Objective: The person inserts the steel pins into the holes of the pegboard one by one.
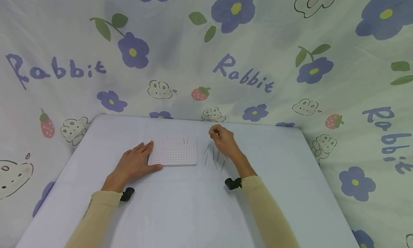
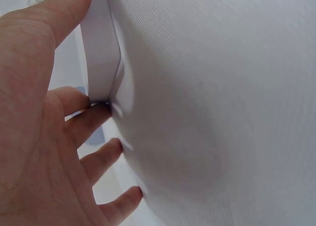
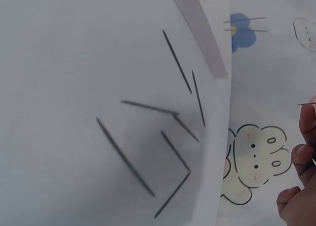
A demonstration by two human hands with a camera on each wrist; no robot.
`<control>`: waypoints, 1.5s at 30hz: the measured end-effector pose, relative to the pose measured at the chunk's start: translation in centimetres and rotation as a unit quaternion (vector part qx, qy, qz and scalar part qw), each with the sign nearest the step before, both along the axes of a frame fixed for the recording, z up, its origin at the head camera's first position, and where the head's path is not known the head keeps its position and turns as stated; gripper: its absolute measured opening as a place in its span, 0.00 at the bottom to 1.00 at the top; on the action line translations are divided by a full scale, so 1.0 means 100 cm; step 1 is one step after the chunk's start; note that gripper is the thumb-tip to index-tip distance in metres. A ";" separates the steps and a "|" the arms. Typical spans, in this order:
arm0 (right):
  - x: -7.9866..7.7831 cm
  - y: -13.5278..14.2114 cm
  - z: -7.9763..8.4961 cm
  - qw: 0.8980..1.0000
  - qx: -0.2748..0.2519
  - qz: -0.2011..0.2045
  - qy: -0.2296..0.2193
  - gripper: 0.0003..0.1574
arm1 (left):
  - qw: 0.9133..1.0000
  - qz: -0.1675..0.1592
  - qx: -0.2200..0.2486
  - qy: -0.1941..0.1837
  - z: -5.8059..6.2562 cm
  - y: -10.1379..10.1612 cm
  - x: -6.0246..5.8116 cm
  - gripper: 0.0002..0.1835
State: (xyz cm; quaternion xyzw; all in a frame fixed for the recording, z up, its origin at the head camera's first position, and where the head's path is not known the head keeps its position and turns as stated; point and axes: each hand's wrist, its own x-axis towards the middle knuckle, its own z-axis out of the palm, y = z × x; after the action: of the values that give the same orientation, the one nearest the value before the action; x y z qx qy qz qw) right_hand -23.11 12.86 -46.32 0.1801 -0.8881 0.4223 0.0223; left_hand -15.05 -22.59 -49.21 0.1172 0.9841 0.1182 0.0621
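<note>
- On the white table (image 1: 180,205), the pegboard (image 1: 172,151) lies flat, two upright pins (image 1: 184,140) in its far right part.
- Left hand (image 1: 133,162), fingers spread and nearly straight, touches the board's edges; steady, even pressure should stop it sliding.
- Right hand (image 1: 224,141), fingertips drawn together, pinches one thin pin (image 3: 302,104) near the loose pins (image 3: 126,157); pointing it straight down over a hole should help it enter cleanly.

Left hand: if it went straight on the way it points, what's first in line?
The white board. The left hand sits against the board's left edge in the head view, so there looks to be no gap. Whether it would push the board or slide over it isn't clear.
</note>
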 end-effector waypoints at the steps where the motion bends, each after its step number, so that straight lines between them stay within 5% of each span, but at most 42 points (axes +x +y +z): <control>1: 0.000 -0.002 0.000 1.000 -0.005 0.002 0.000 0.14 | 1.000 0.000 0.001 0.000 0.000 0.000 0.000 0.60; 20: -0.005 -0.032 0.001 1.000 0.007 -0.003 0.021 0.07 | 1.000 0.004 0.005 0.000 0.000 0.001 0.001 0.60; 45: -0.012 -0.058 -0.023 0.997 0.076 0.016 -0.019 0.04 | 1.000 0.000 0.004 0.006 -0.001 -0.001 0.001 0.60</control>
State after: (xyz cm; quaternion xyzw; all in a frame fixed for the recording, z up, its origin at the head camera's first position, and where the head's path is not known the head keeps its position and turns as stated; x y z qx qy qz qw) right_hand -24.29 7.08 -48.63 0.1872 -0.9150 0.3570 -0.0153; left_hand -14.93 -22.65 -49.32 0.1178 0.9841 0.1211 0.0554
